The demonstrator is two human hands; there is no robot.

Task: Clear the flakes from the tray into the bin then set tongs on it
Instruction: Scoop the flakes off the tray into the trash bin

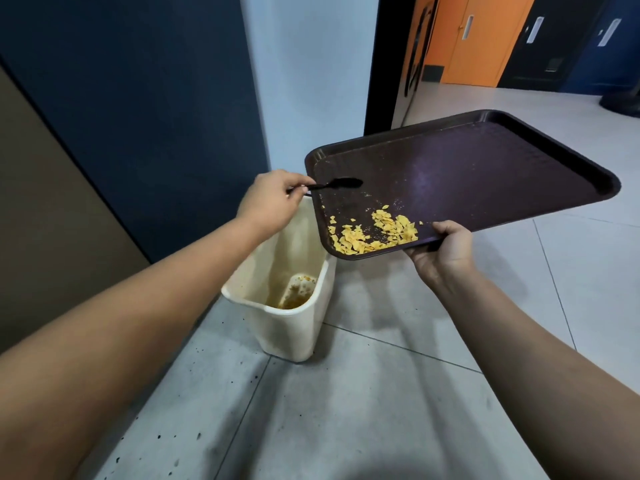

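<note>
Barely started: flakes still piled on the tray the right hand grips over the bin, left hand pinching a black spoon, no tongs around.

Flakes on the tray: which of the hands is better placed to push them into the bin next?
Left. The left hand already pinches a black spoon over the tray, above the flakes and bin. The right hand grips the tray's near edge, supporting it.

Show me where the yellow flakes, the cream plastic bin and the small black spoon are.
yellow flakes (pixel 375 233): head view, middle of the pile on the tray's low corner.
cream plastic bin (pixel 287 336): head view, its near outer wall.
small black spoon (pixel 344 183): head view, its bowl over the tray.
</note>
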